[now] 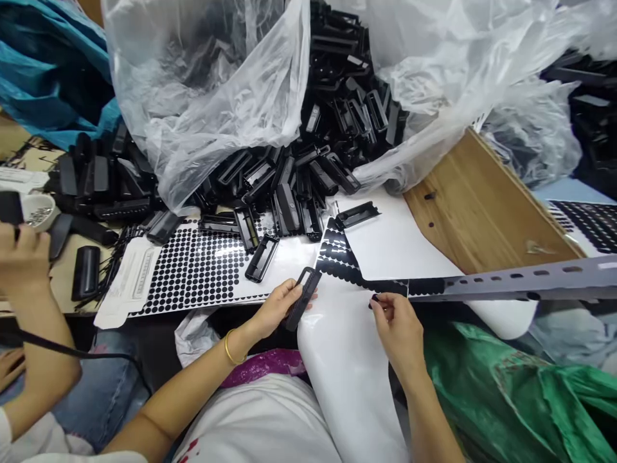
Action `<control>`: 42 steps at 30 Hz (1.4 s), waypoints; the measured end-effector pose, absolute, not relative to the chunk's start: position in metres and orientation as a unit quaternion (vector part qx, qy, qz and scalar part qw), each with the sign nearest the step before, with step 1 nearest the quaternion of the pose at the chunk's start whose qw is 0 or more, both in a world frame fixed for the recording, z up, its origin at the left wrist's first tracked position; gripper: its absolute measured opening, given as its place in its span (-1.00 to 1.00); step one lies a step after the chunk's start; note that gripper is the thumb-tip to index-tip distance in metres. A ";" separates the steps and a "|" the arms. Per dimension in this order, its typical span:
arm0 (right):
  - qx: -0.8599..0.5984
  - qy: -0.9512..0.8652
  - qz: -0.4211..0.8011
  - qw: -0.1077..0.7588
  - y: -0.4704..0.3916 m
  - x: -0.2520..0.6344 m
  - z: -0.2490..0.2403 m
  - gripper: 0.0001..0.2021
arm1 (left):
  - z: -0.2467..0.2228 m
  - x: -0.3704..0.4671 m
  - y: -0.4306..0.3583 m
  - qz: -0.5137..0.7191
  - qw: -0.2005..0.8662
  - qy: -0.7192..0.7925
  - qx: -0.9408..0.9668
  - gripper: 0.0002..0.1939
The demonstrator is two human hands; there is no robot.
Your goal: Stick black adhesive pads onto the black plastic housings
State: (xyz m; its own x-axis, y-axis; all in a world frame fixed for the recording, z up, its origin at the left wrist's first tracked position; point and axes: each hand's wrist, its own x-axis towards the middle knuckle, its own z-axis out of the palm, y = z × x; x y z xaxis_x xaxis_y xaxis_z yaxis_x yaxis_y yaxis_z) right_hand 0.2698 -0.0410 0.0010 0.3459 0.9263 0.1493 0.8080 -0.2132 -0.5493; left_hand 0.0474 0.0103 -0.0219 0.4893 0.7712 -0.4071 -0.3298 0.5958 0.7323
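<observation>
My left hand (281,303), with a gold bangle on its wrist, is closed around a long black plastic housing (303,299) that has a slot at its upper end. To its right, my right hand (398,321) pinches a small black round sticker (373,299) between thumb and fingertips. Beneath both hands hangs a white backing sheet (347,354), draped over the table edge toward my lap. Black round stickers (337,251) cover its upper part. One loose black housing (357,215) lies on the white sheet just beyond.
A heap of black housings (289,206) spills from clear plastic bags (231,116). A dotted sticker sheet (187,270) lies at left. A wooden board (482,206) and a slotted metal rail (520,278) stand at right. At far left is a co-worker's arm (38,321).
</observation>
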 end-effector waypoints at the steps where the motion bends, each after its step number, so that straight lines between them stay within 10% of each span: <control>1: -0.780 -0.557 0.098 0.269 -0.044 0.276 -0.003 -0.74 | -0.025 0.051 0.010 0.338 0.811 0.377 0.292 -0.62; 17: -0.754 -0.577 0.094 0.300 -0.041 0.285 -0.012 -0.70 | -0.042 0.057 0.013 0.356 0.823 0.362 0.254 -0.69; 27: -0.611 -0.458 0.543 0.349 -0.012 0.219 0.025 -0.71 | -0.022 0.044 0.010 0.325 0.841 0.356 0.246 -0.67; 42: -0.592 -0.505 0.551 0.302 0.010 0.168 0.018 -0.79 | -0.003 0.014 -0.001 0.334 0.821 0.400 0.235 -0.62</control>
